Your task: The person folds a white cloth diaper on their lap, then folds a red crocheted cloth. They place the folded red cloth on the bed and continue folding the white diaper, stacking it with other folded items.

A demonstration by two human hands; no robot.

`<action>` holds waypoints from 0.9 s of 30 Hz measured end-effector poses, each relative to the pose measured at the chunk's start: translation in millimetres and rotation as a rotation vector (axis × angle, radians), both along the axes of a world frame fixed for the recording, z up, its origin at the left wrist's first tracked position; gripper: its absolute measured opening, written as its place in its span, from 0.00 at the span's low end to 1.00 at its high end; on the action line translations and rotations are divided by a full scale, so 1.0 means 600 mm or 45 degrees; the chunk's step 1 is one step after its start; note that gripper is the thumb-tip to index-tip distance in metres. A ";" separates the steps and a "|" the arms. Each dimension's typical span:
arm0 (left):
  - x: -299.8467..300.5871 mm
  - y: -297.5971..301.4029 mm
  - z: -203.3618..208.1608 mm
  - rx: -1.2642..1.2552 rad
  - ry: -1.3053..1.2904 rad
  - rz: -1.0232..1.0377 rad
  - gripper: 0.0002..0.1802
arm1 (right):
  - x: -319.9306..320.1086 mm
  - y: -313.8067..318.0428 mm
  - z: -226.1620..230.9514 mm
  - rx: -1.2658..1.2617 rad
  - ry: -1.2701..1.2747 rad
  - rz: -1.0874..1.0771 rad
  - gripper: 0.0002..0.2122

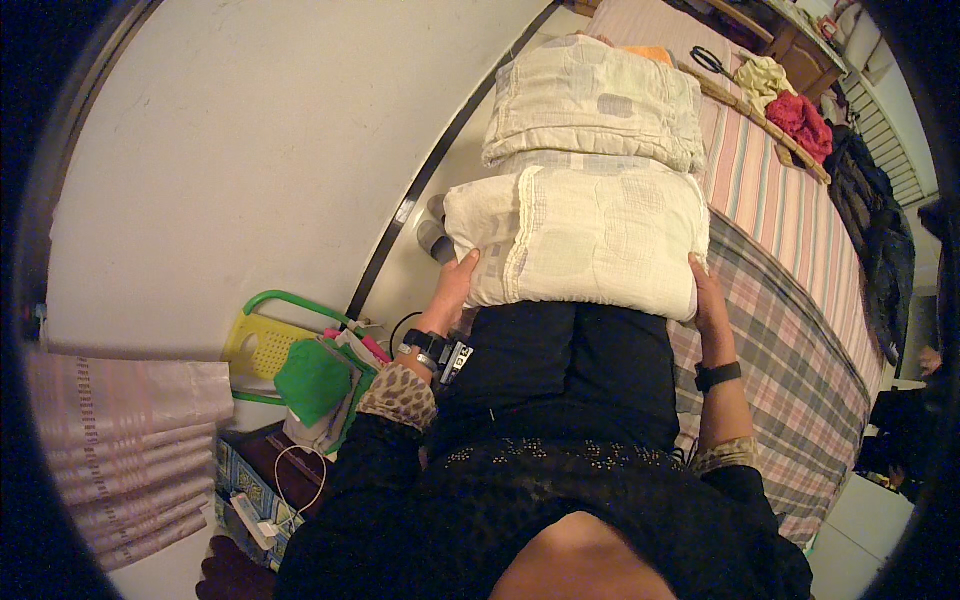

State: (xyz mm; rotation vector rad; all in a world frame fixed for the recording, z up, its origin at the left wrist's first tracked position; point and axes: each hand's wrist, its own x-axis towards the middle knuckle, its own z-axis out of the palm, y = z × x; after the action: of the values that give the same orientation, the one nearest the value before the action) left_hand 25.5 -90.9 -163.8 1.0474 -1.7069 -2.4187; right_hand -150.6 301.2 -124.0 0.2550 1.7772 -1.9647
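Across my lap lies a thick cream folded blanket (610,235) with a seamed edge running down its left part. My left hand (458,288) grips its near left side, thumb on top and the other fingers mostly hidden. On the opposite side my right hand (709,295) holds the right edge, its fingers partly out of sight beneath the cloth. Just beyond sits a second folded blanket (595,110), pale with greyish patches.
On the right is a bed with a striped sheet (820,215) and a plaid cover (780,350). Black-handled scissors (708,60), a red cloth (800,125) and dark clothing (872,220) lie there. A yellow-and-green chair (265,345) and a power strip (252,520) are at left, beside the wall.
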 end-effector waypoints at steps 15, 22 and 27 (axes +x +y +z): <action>0.000 -0.002 -0.019 0.018 -0.003 0.068 0.27 | 0.009 0.013 0.001 0.016 -0.068 -0.056 0.33; 0.058 -0.001 0.016 0.356 0.257 -0.026 0.29 | 0.070 0.043 0.030 -0.085 0.063 0.066 0.34; 0.092 0.016 0.071 0.103 0.061 -0.043 0.28 | 0.061 0.034 0.025 -0.108 0.117 0.007 0.33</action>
State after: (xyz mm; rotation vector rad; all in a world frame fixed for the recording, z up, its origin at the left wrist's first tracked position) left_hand 80.7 -81.3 -121.0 0.9676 -1.6382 -2.5314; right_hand -113.9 321.7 -109.0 0.1336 1.7432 -2.0726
